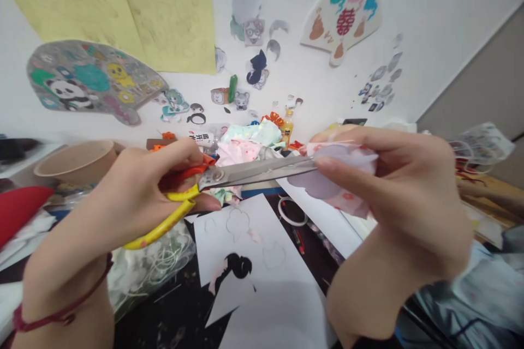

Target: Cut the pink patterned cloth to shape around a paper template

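The left hand (135, 196) is clamping yellow-handled scissors (254, 172) by their loops, while the right hand (401, 202) is pinching a light, soft paper piece (346, 155) by its edge, above the tabletop (164, 316).

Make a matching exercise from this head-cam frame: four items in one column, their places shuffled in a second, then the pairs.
Items
1. Yellow-and-orange-handled scissors
2. Pink-spotted paper piece
3. Red cord bracelet
4. Panda-painted fan-shaped cutout

Places
A. Pinched in the right hand
B. On the white wall
C. Held in the left hand
D. Around the left wrist

Pairs: 1-C, 2-A, 3-D, 4-B
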`<state>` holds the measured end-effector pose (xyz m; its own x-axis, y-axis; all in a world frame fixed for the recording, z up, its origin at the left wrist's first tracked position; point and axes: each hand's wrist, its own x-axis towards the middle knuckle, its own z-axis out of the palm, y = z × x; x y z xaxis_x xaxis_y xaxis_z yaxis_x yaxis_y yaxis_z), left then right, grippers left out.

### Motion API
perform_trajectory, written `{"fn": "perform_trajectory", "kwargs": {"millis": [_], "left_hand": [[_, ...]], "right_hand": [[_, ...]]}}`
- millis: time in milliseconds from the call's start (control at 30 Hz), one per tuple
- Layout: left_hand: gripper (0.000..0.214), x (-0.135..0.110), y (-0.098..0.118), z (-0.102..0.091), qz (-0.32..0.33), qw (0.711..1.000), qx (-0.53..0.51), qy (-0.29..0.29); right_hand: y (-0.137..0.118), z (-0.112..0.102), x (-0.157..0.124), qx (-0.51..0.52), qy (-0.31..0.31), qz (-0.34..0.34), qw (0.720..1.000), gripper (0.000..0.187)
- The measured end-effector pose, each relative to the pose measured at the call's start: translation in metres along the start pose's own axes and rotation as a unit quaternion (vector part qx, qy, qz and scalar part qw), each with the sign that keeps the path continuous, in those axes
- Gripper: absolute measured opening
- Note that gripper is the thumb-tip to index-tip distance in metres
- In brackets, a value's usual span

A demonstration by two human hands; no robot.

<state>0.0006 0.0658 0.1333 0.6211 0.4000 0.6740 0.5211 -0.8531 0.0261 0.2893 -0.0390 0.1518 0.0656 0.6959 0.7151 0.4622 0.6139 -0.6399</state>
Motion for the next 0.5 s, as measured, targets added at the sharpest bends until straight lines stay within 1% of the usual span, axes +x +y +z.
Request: {"fn": "perform_trajectory", "kwargs": {"millis": [100, 267, 433, 500], "left_hand": [[0.048, -0.0004, -0.0015, -0.0015, 0.009, 1.000, -0.003, -0.016], [0.047, -0.0023, -0.0055, -0.0028, -0.006, 0.999, -0.027, -0.021], [0.045, -0.0017, -0.0048, -0.0027, 0.013, 0.999, -0.033, -0.035], [0.046, -0.0014, -0.0037, -0.0023, -0.010, 0.999, -0.026, -0.028]], "right_hand": [[-0.0003, 0.0000, -0.0009, -0.008, 0.004, -0.002, 1.000, 0.006], [0.0000, -0.0024, -0.0026, -0.007, 0.002, -0.005, 1.000, 0.009], [-0.0020, -0.0004, -0.0023, -0.006, 0.018, -0.016, 1.000, 0.011], [-0.0030, 0.0009, -0.0026, -0.004, 0.028, -0.016, 0.999, 0.010]]}}
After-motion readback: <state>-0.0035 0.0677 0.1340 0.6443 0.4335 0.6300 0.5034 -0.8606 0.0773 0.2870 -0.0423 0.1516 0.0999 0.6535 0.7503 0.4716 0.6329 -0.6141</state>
